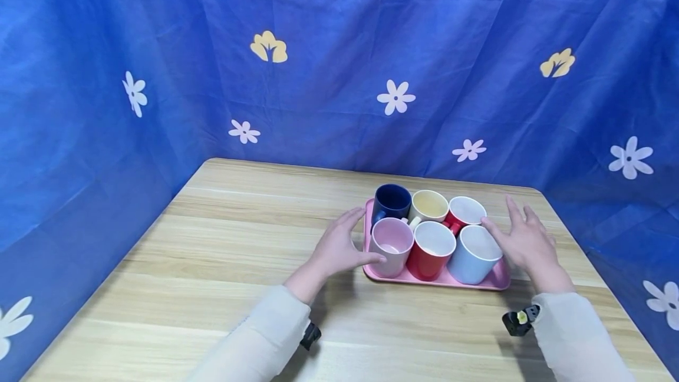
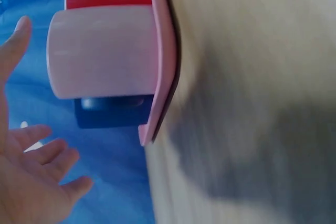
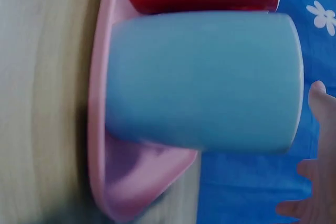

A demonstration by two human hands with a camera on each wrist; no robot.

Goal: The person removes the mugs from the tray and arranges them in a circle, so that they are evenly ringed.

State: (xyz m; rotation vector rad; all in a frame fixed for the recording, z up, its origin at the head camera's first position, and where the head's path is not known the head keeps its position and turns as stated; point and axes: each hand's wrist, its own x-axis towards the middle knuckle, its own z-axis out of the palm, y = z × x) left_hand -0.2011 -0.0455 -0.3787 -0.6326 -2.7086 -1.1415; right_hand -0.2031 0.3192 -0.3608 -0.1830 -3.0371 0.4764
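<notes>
Pink tray (image 1: 498,281) with six mugs sits on the table (image 1: 223,240) at my 1 o'clock. I see my left hand (image 1: 339,246) at its 9 o'clock edge, fingers spread wide, thumb near the pink mug (image 1: 391,246). My right hand (image 1: 527,240) at 3 o'clock is wide too, beside the light blue mug (image 1: 474,254).

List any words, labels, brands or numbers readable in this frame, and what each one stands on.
None can be read.
The six mugs on the pink tray are plain and show no lettering.
The blue cloth backdrop carries only printed flowers and leaves.
The wooden table bears no marks.
Both wrist views show only plain mug sides, partly blurred.
</notes>
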